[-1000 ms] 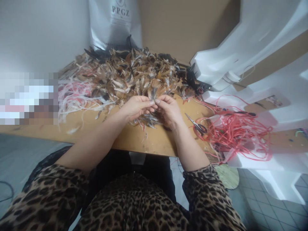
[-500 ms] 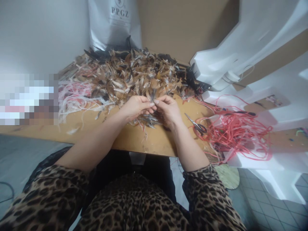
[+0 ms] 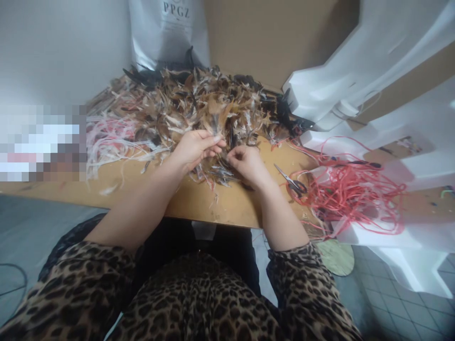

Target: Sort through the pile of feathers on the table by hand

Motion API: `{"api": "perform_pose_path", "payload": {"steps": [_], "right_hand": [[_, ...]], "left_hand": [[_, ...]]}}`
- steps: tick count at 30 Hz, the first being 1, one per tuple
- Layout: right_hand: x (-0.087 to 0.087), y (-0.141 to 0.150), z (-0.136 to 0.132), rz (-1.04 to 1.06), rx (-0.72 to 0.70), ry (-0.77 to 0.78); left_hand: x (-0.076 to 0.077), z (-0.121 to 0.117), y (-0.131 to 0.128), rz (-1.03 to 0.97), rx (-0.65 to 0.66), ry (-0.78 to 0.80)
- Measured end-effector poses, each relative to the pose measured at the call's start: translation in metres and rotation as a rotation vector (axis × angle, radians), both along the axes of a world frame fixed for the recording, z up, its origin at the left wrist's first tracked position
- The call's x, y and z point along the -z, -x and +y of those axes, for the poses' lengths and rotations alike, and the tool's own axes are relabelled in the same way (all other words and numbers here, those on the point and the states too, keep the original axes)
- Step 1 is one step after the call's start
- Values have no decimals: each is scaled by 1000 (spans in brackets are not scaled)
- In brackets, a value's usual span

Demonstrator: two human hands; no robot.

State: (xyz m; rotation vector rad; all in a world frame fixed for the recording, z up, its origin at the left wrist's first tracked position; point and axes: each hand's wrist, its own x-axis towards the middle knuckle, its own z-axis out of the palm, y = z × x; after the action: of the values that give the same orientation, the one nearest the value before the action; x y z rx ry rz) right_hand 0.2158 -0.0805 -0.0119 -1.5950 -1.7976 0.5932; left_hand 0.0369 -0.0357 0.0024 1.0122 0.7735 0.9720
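Observation:
My left hand (image 3: 194, 149) is pinched shut on a small bunch of brown feathers (image 3: 214, 122), held upright above the wooden table (image 3: 142, 184). Just to its right, my right hand (image 3: 246, 163) has its fingers curled down into a small heap of loose feathers (image 3: 218, 174) near the table's front edge; what it holds I cannot make out. Behind both hands lies a big pile of brown, black and white feathers (image 3: 199, 106).
Scissors (image 3: 292, 181) lie right of my right hand, beside a tangle of red cord (image 3: 351, 194). Pink and white strings (image 3: 113, 142) spread on the left. White foam pieces (image 3: 355, 71) crowd the right; a white bag (image 3: 167, 28) stands behind.
The hands were pinching the feather bunch together; now they have parted. The left hand keeps the bunch and has risen a little, the right has dropped to the small heap.

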Motion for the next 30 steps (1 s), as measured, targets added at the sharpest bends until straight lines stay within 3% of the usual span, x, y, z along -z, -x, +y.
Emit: {"api": "perform_pose_path", "payload": {"steps": [5, 10, 12, 17, 20, 24, 30], "right_hand": [[1, 13, -1, -422, 6, 45], [3, 16, -1, -469, 3, 62], [3, 10, 0, -311, 27, 46], [-6, -5, 3, 456, 38, 68], [-13, -1, 2, 787, 39, 95], [-13, 11, 2, 943, 42, 88], [-2, 21, 5, 941, 58, 31]], "left_hand": [[-1, -2, -1, 21, 15, 14], [-2, -3, -1, 22, 21, 21], [-2, -3, -1, 27, 10, 30], [0, -2, -2, 21, 4, 27], [3, -2, -1, 7, 36, 27], [7, -4, -2, 14, 123, 62], [8, -7, -6, -2, 154, 146]]}}
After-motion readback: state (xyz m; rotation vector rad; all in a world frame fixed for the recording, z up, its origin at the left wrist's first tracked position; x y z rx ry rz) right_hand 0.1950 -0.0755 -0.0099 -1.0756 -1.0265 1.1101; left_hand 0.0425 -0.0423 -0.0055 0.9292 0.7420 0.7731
